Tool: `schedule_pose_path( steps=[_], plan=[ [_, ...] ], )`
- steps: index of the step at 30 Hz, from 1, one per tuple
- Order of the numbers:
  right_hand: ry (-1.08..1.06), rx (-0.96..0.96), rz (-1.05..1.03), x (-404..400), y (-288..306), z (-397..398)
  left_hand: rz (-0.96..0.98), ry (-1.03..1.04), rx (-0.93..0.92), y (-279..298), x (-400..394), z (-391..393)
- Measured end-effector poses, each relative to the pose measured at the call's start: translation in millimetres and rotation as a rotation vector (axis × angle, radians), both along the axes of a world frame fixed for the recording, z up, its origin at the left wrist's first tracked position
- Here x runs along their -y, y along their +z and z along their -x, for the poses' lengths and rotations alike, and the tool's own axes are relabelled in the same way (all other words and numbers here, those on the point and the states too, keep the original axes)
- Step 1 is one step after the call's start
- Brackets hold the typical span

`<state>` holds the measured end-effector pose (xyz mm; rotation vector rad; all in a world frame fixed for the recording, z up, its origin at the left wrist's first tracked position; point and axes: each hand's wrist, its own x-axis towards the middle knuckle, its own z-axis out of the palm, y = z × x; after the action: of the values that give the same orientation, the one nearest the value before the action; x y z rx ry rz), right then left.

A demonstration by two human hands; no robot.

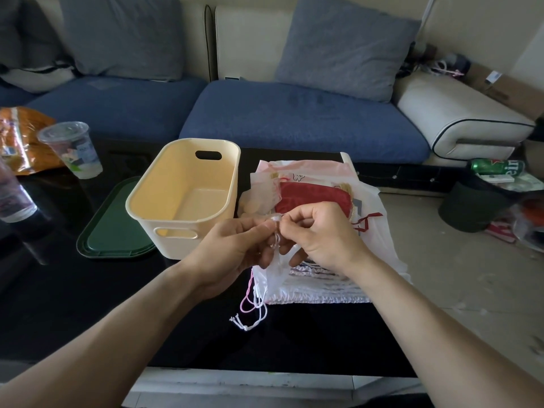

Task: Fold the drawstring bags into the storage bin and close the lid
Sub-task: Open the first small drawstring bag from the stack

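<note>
A cream storage bin (188, 184) stands open and empty on the black table. Its dark green lid (113, 228) lies flat on the table, partly under the bin's left side. To the right lies a pile of drawstring bags (318, 198), white and pink with a red one (312, 200) on top. Above the pile's near edge, my left hand (232, 248) and my right hand (323, 234) both pinch the gathered mouth of a small white sheer bag (270, 275). Its white and pink cords (253, 310) hang down to the table.
A lidded plastic cup (72, 148), an orange snack packet (20, 139) and a bottle (14, 195) stand at the table's left. A blue sofa (294, 113) runs behind. On the floor at right are a dark bin (471, 204) and a green can (497, 167).
</note>
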<state>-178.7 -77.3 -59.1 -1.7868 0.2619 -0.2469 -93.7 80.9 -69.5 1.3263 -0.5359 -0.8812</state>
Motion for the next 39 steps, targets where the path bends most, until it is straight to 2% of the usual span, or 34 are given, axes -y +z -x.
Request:
schedule_pose_path(
  steps=[5,9,16,24,30,35,39],
  plan=[
    [-0.063,0.158,0.207,5,-1,3,0.056,0.051,-0.187,-1,2,-4],
    [-0.118,0.350,0.427,5,2,3,0.085,0.081,-0.201,-3,7,-1],
    [-0.119,0.388,0.521,1,1,4,0.129,0.180,-0.162,-5,10,-1],
    [-0.182,0.171,0.256,-7,-4,4,0.075,0.318,0.096,-12,9,4],
    [-0.212,0.162,0.497,-14,-5,1,-0.045,0.417,0.353,-14,12,8],
    [-0.120,-0.048,0.711,-16,-6,-2,-0.241,0.375,0.647,-13,11,10],
    [0.137,-0.318,0.431,1,5,3,-0.318,0.328,0.962,-10,9,9]
  ],
)
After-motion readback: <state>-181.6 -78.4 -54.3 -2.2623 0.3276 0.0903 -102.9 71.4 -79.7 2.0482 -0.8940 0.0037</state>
